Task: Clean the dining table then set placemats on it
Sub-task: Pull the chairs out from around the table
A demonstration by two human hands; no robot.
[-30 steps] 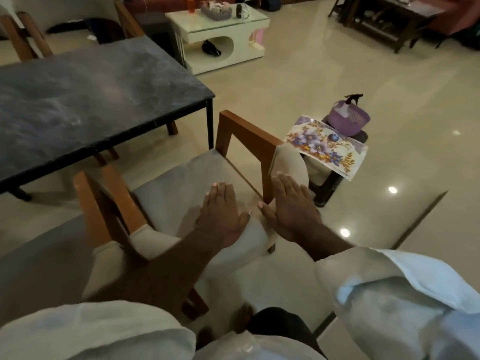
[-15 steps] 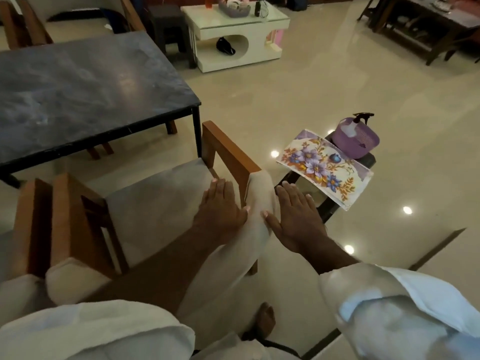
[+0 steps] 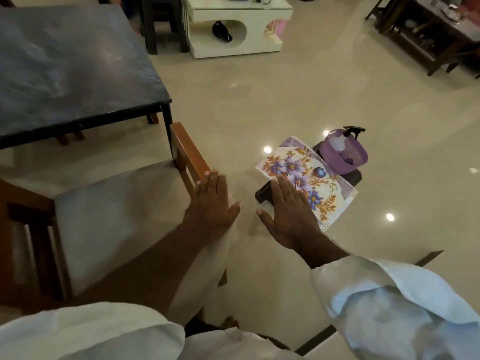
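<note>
The dark marble dining table (image 3: 65, 66) fills the upper left. A stack of floral placemats (image 3: 311, 175) lies on a small black stool (image 3: 265, 190) at centre right, beside a purple basket (image 3: 345, 154) that holds a spray bottle (image 3: 352, 129). My left hand (image 3: 211, 203) is flat with fingers together, over the right edge of a wooden chair (image 3: 189, 152). My right hand (image 3: 288, 214) is flat and open just left of the placemats, its fingertips at their near edge. Neither hand holds anything.
The chair's grey cushioned seat (image 3: 111, 214) lies below the table corner. A white low table (image 3: 239, 24) stands at the back, a dark stool (image 3: 163, 24) beside it, and dark wooden furniture (image 3: 428, 29) sits at the far right. Glossy tile floor (image 3: 285, 94) spreads between them.
Both hands have lifted off the chair's padded back and shifted right; my right hand now reaches the placemats. The view has swung right and the chair sits further left.
</note>
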